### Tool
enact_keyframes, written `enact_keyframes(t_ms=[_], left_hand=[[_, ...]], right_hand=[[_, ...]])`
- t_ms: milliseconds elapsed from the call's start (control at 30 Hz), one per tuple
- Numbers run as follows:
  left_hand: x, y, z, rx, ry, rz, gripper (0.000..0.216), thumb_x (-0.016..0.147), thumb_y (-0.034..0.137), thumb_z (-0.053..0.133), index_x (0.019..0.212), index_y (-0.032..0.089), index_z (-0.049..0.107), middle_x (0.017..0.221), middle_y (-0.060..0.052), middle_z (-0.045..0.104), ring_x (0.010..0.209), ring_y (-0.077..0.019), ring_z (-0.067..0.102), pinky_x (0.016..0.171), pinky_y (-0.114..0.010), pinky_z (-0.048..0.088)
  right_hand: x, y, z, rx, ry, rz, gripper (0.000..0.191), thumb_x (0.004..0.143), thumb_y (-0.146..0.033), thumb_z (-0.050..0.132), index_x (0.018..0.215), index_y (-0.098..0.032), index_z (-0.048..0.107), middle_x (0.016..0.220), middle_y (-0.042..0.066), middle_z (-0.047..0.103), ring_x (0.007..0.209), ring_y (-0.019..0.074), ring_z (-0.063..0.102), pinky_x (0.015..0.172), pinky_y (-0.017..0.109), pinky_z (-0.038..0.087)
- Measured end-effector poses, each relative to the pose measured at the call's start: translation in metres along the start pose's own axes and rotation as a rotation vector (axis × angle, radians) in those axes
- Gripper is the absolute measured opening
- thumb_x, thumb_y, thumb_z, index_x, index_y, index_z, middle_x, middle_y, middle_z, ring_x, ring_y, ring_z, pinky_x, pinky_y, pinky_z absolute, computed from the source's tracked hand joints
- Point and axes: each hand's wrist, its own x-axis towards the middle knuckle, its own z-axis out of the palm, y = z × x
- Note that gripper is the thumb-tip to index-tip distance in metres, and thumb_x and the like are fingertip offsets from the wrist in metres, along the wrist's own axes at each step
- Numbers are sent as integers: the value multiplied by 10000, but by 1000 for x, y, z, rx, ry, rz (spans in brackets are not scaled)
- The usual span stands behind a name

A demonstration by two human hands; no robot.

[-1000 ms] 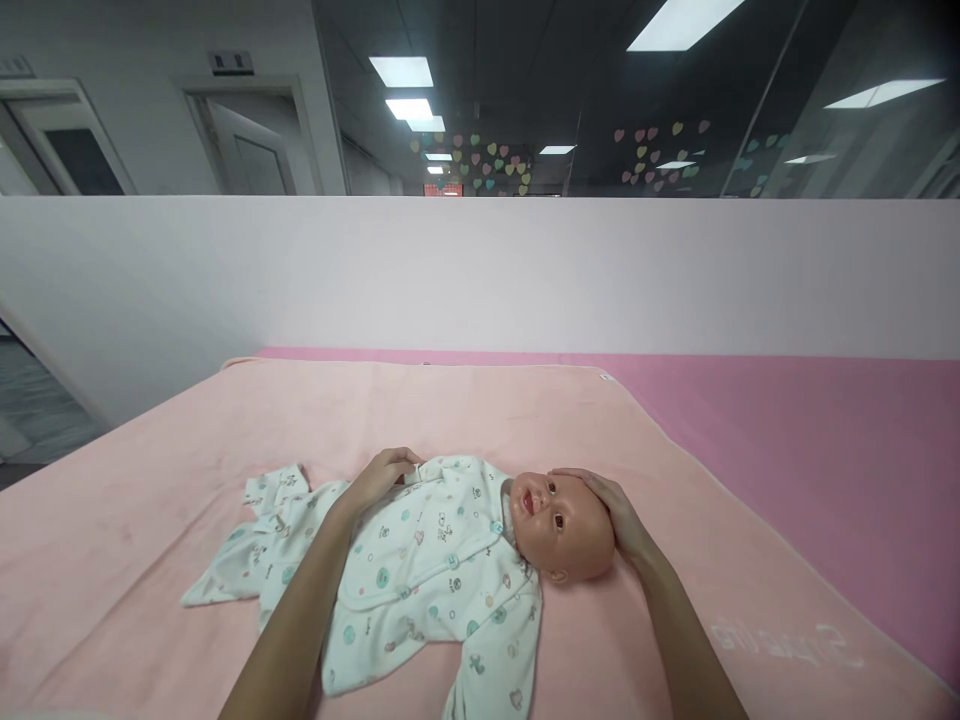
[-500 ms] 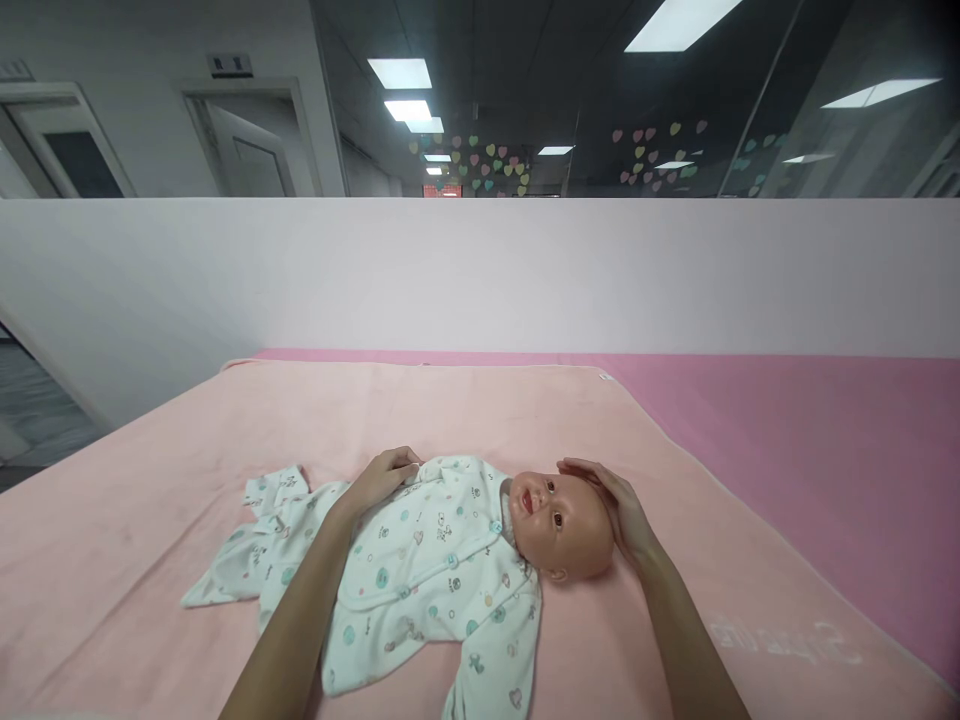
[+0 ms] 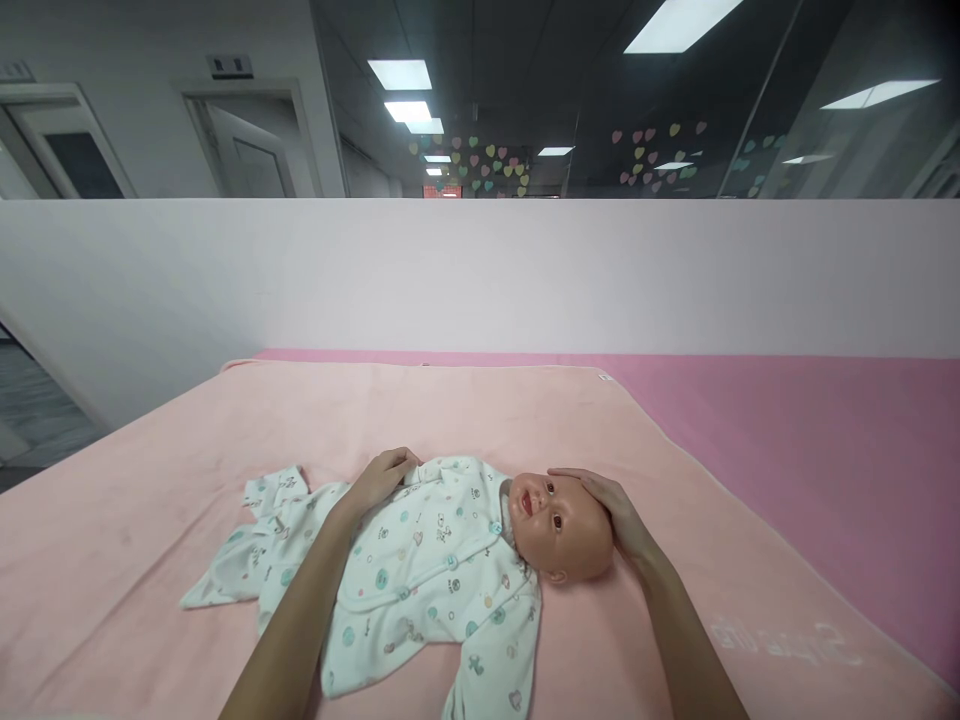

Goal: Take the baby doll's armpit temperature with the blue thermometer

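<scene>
Got the doll lying face up on the peach blanket. Using its chest as the clock centre, the head's at 3 and the legs of its white printed outfit trail off to 9. My right hand is cupped loosely round the crown at 3, fingers laid over it. My left hand rests on the outfit at 11, fingertips partly hidden, so I can't tell if they're pinching cloth. Decent stretch of blanket up to its edge at 12, then a thin strip of pink mat and the white wall. The other edge slants from 2 to 4, well apart from my right hand.
</scene>
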Motion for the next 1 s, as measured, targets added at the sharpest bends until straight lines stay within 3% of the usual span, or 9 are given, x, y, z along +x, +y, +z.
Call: enact_keyframes(t_ms=[333,900,1000], left_hand=[[1,-3,1,-33,15,-17,457,756,561,426,932,167,577,843,-47,613,716,-164,533,639,-254,412],[2,-2,0,-85,-28,-6,354,703,472,532,866,163,590,751,-18,614,597,-118,481,555,-226,334],[2,-1,0,-80,-26,-7,364,694,471,542,862,151,588,754,-27,616,603,-126,491,560,-229,341]], right_hand=[[0,1,1,5,41,12,447,704,-566,569,948,-210,685,1087,74,645,1063,280,538,919,385,409],[8,16,-13,261,317,-139,366,735,-501,571,972,-234,655,1138,76,613,1086,263,534,966,422,367],[8,15,-12,224,300,-140,378,733,-499,575,992,-234,650,1136,73,615,1084,260,534,971,417,363]])
